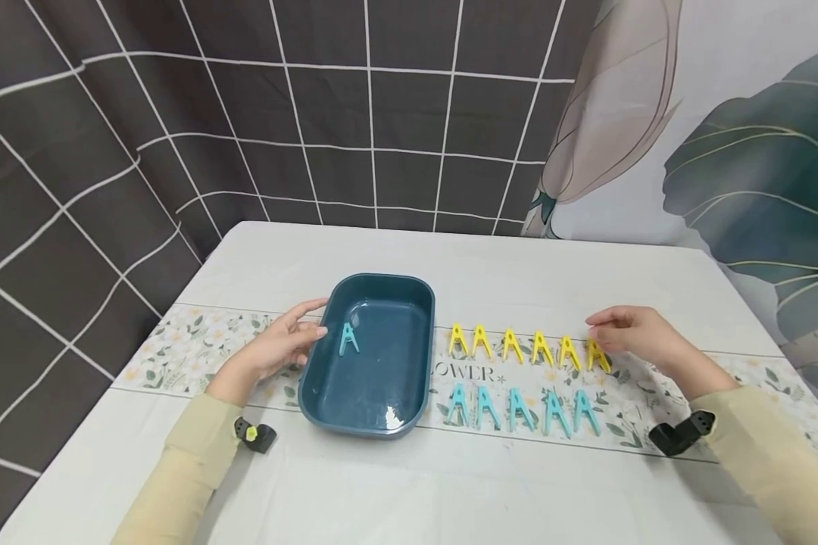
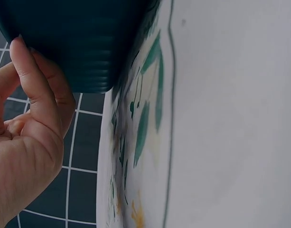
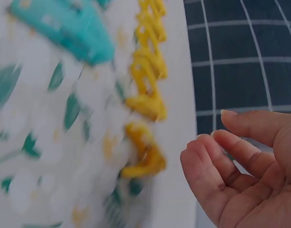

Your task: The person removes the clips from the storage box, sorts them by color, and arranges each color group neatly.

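Note:
In the head view my left hand [image 1: 282,344] touches the left rim of a dark blue rectangular basin [image 1: 431,356], its thumb at the edge. The left wrist view shows that hand [image 2: 36,109] with fingertips against the basin's outer wall [image 2: 83,52]. One teal clothespin [image 1: 348,338] lies inside the basin. My right hand [image 1: 637,337] hovers by the yellow clothespin [image 1: 596,354] at the right end of a row. In the right wrist view this hand [image 3: 245,175] has relaxed fingers, holds nothing and is apart from the nearest yellow clothespin [image 3: 147,152].
Several yellow clothespins [image 1: 509,346] form a row right of the basin, with several teal clothespins [image 1: 516,409] in a nearer row. They lie on a white tablecloth [image 1: 504,492] with a floral band. A dark grid-patterned curtain [image 1: 409,110] hangs behind the table.

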Motion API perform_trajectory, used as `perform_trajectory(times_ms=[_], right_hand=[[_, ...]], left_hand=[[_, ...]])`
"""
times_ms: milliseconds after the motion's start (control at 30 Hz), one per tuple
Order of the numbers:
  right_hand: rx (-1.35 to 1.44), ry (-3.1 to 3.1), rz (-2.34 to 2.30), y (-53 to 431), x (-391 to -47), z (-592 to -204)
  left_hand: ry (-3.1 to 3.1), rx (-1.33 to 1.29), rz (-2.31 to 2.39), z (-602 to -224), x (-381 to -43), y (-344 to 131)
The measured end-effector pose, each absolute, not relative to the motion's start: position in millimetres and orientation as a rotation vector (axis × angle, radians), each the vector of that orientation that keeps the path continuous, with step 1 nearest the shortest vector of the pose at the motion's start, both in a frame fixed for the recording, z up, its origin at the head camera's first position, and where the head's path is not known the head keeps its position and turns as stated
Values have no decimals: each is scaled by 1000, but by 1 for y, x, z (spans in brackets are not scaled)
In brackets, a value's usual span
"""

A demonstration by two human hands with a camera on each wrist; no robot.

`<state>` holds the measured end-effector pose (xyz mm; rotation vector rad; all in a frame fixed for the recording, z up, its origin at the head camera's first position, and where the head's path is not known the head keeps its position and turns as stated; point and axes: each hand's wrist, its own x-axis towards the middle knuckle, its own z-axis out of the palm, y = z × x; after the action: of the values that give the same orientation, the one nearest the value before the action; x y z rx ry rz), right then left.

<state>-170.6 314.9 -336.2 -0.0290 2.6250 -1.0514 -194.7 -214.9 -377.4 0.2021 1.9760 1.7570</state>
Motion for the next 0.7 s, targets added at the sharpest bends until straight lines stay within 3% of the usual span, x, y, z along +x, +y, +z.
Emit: perform_trajectory(times_ms=[700], right_hand=[[-301,2572,-1190,215,-162,-290]], left_hand=[[1982,219,1758,-373,-192,-214]])
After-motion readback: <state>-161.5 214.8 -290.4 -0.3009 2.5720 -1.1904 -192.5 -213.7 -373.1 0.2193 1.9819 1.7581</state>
